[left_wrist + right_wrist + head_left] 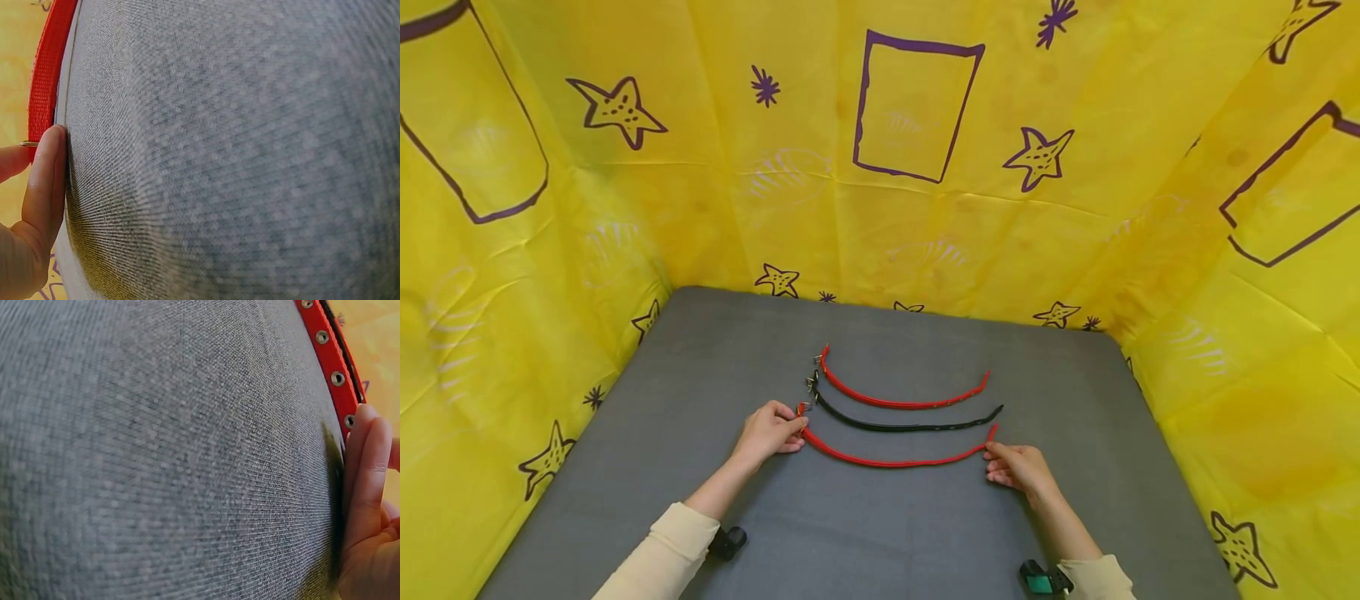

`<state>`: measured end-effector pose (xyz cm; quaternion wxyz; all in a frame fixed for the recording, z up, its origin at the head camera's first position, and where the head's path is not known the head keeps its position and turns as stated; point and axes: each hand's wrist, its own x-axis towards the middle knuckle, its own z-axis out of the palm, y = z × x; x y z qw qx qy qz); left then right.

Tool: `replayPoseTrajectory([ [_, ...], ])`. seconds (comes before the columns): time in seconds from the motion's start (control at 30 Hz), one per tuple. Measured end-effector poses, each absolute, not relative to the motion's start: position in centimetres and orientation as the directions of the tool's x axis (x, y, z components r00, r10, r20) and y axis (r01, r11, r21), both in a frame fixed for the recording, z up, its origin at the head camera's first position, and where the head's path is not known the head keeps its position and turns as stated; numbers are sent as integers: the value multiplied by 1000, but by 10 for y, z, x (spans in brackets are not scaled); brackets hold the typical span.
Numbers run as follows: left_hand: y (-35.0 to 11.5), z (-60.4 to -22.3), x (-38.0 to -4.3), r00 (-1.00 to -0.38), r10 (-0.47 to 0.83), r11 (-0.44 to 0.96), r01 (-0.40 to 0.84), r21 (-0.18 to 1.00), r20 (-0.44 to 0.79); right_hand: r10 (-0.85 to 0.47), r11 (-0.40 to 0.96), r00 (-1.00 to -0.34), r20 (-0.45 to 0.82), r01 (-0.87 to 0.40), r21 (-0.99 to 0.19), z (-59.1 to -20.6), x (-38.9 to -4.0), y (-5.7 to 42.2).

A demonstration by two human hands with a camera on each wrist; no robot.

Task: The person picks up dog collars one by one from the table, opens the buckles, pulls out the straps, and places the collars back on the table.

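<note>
Three thin collars lie curved, one behind another, on the grey surface. My left hand [769, 433] pinches the buckle end of the nearest red collar [887, 463]. At that collar's other end, my right hand [1021, 468] pinches the strap between thumb and fingers. The left wrist view shows the red webbing [47, 69] with a thin metal piece [28, 144] by the fingers. Metal eyelets [337, 379] run along the strap in the right wrist view. Just behind lies a black collar [895, 428], and beyond it a second red collar [910, 406], both with buckles at the left.
A grey cloth-like surface [865, 533] spreads under everything. Yellow fabric walls [820, 217] with purple drawings enclose it at the back and both sides. Black devices sit at the left wrist [727, 543] and the right wrist [1043, 578].
</note>
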<state>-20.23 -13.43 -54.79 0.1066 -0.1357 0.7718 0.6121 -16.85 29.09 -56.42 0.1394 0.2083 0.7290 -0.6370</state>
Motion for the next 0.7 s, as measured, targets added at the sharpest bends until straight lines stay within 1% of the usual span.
replayPoseTrajectory([
  [0.17,-134,-549,-202,-955,-80,282,-296,912,-285,131,98,-872,-471,484,-869,-565,-169,290],
  [0.37,-136,-548,-199,-983,-66,465,-183,866,-172,115,110,-877,-466,477,-872,-566,-171,290],
  [0.47,-137,-549,-199,-988,-59,535,-153,831,-144,98,127,-885,-456,465,-876,-564,-171,290],
  [0.7,-140,-549,-202,-992,-63,594,-127,794,-112,51,187,-901,-430,432,-882,-552,-174,286],
])
